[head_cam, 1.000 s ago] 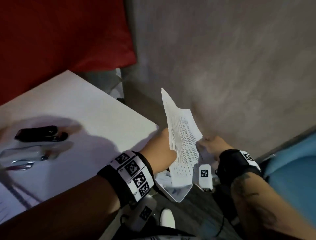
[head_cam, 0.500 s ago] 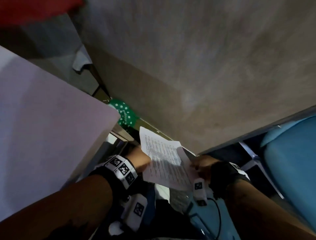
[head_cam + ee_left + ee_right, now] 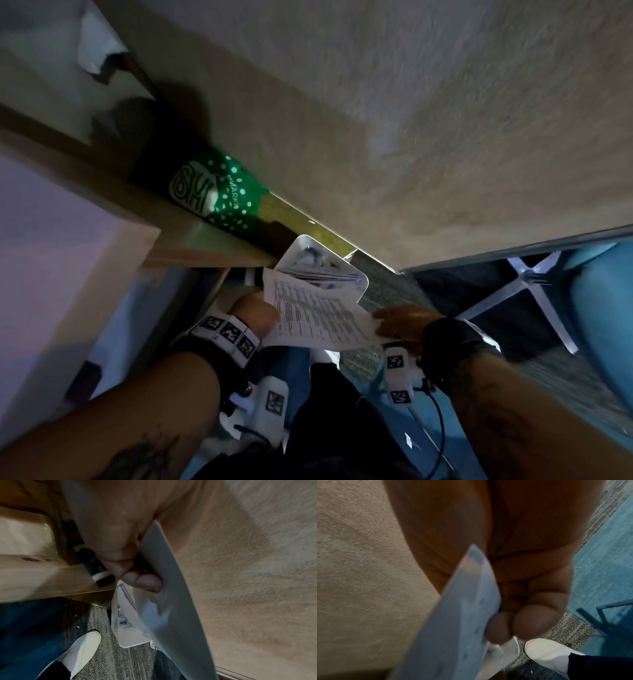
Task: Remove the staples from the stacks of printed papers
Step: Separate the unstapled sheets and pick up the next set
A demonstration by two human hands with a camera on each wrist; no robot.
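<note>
Both hands have carried the printed papers (image 3: 318, 317) down from the desk (image 3: 68, 240) to above the white bin (image 3: 322, 267); left hand (image 3: 255, 313) and right hand (image 3: 402, 323) grip opposite edges, probably to drop them.

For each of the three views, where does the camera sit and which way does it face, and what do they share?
Head: worn on the head, looking down past the desk at the printed papers, held over a white bin; both forearms show.
Left wrist: looks along the left hand gripping the papers' edge, toward bin, carpet and a white shoe.
Right wrist: looks along the right hand pinching the papers, toward carpet.
Shared: the papers in all three views.
</note>
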